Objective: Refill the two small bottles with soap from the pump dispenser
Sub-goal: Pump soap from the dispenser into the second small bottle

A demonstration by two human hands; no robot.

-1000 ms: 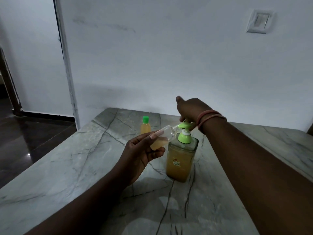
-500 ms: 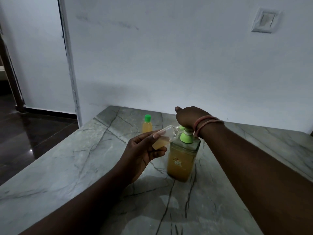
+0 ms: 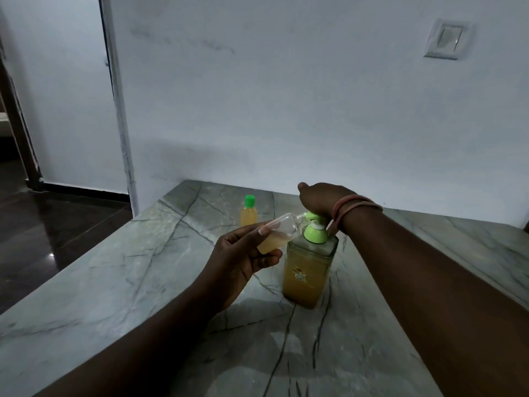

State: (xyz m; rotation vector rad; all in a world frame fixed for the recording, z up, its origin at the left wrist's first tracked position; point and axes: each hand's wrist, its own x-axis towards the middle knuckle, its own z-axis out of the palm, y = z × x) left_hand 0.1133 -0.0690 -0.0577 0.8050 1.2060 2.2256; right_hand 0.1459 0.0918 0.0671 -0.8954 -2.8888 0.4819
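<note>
Soap dispenser [image 3: 307,270] was stood on the table [image 3: 114,282], its pump pressed by the right hand [image 3: 323,200]. Tilted, the open bottle [image 3: 276,234] was gripped by the left hand [image 3: 240,259] at the spout, to catch soap. Behind was stood the capped bottle [image 3: 249,214].

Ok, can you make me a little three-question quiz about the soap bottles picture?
1. True or false: the capped small bottle stands on the table.
2. Which hand presses the pump dispenser: A left hand, B right hand?
3. Fill in: the open small bottle is held ____, its mouth at the spout.

Key: 1 true; 2 B; 3 tilted.
</note>
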